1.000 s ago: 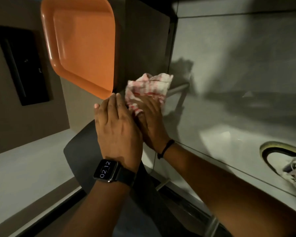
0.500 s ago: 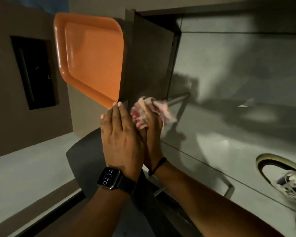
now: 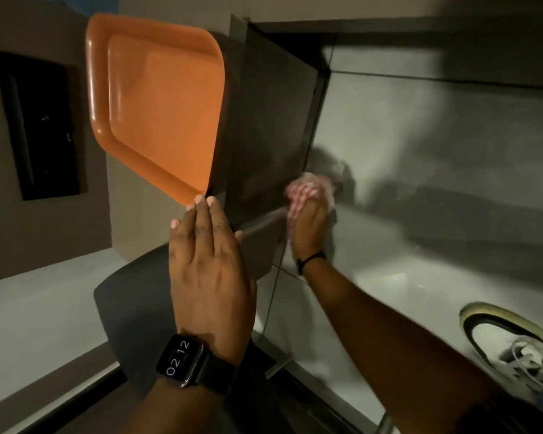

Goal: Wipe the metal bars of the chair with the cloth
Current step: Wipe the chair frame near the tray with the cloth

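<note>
The chair lies tipped, its orange plastic seat (image 3: pixel 157 114) at upper left. A grey metal bar (image 3: pixel 261 220) of its frame runs from my left hand toward the right. My right hand (image 3: pixel 308 227) is closed around that bar with a red-and-white checked cloth (image 3: pixel 308 191) bunched in it, blurred by motion. My left hand (image 3: pixel 207 261), with a smartwatch on the wrist, rests flat with fingers together on the chair near the lower corner of the orange seat. The bar's far end is hidden by the cloth.
A dark chair part (image 3: pixel 129 308) sits under my left forearm. Grey floor tiles (image 3: pixel 420 151) fill the right side. A white sneaker (image 3: pixel 514 349) shows at the lower right. A dark wall panel (image 3: pixel 38 123) is at the left.
My right hand has slid the cloth along the bar to the right, away from my left hand. The left hand has stayed on the chair.
</note>
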A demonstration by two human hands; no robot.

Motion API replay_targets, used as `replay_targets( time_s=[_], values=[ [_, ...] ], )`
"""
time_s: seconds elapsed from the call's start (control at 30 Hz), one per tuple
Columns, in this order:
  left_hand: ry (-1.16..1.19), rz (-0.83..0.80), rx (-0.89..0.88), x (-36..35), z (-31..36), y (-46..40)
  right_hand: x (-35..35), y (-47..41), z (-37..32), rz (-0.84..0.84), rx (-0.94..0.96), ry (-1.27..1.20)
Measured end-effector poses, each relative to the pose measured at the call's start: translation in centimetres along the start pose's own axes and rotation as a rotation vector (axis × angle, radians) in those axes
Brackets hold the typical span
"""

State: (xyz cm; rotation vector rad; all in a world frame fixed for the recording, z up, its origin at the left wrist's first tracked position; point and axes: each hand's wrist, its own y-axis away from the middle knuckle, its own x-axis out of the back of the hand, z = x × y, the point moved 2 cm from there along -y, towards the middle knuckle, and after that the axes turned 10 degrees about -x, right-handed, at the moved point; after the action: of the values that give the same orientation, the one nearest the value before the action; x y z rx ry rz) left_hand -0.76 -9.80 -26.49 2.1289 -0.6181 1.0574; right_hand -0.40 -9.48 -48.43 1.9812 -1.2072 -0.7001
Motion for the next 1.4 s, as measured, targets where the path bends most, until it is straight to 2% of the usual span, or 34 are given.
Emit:
replay_targets(
  time_s=[0.03, 0.07, 0.13, 0.23, 0.3, 0.37, 0.43, 0.5, 0.53, 0.6, 0.7, 0.83, 0.97, 1.07, 1.2, 1.27, 1.33, 1.4],
  values=[
    [0.001, -0.004, 0.002, 0.1, 0.1, 0.0, -0.6, 2.7, -0.8, -0.078, 0.044, -0.099],
    [0.004, -0.002, 0.002, 0.1, 0.1, 0.0, -1.4, 5.4, -1.4, -0.151, 0.172, -0.166],
    [0.020, 0.007, 0.000, 0.2, 0.1, -0.1, -2.3, 8.3, -2.4, -0.139, 0.394, -0.099],
    [0.031, 0.013, -0.020, 0.1, -0.2, -0.2, -2.1, 6.3, -2.4, -0.116, 0.618, 0.012],
    [0.035, 0.029, -0.014, -0.1, -0.4, -0.2, -1.5, 3.0, -1.0, -0.116, 0.538, 0.021],
    [0.037, 0.029, -0.017, -0.1, -0.5, -0.1, 0.1, -1.9, 0.0, -0.241, 0.257, 0.030],
    [0.022, 0.019, -0.027, -0.1, -0.3, -0.1, 2.3, -7.1, -0.2, -0.379, -0.037, 0.233],
    [0.010, 0.012, -0.031, 0.0, -0.3, -0.1, 3.8, -10.1, -0.5, -0.433, -0.127, 0.494],
    [0.013, 0.010, -0.032, 0.1, -0.3, -0.1, 4.1, -10.4, -0.9, -0.480, -0.146, 0.509],
    [0.021, -0.010, -0.026, 0.5, -0.1, -0.2, 4.1, -8.7, -2.2, -0.508, -0.073, 0.453],
    [0.010, -0.061, -0.017, 0.9, 0.2, -0.3, 2.9, -2.6, -3.5, -0.425, 0.250, 0.314],
    [0.005, -0.045, -0.019, 1.0, 0.4, -0.4, 0.1, 6.9, -3.3, -0.432, 0.430, 0.145],
    [0.015, -0.032, -0.021, 0.6, 0.1, -0.4, -0.1, 6.9, -2.8, -0.394, 0.655, 0.276],
    [0.033, -0.010, -0.024, 0.3, -0.2, -0.3, 0.5, 3.6, -1.5, -0.359, 0.639, 0.292],
    [0.029, 0.044, -0.020, -0.1, -0.3, -0.2, 2.2, -2.8, 0.9, -0.321, 0.338, 0.301],
    [0.035, 0.050, -0.019, -0.1, -0.2, -0.1, 2.7, -4.3, 0.8, -0.320, 0.253, 0.373],
    [0.038, 0.041, -0.020, 0.1, -0.2, -0.1, 2.1, -2.8, -0.2, -0.345, 0.280, 0.395],
    [0.037, 0.022, -0.020, 0.5, -0.1, -0.1, 1.3, 0.5, -1.8, -0.380, 0.342, 0.318]
  ],
)
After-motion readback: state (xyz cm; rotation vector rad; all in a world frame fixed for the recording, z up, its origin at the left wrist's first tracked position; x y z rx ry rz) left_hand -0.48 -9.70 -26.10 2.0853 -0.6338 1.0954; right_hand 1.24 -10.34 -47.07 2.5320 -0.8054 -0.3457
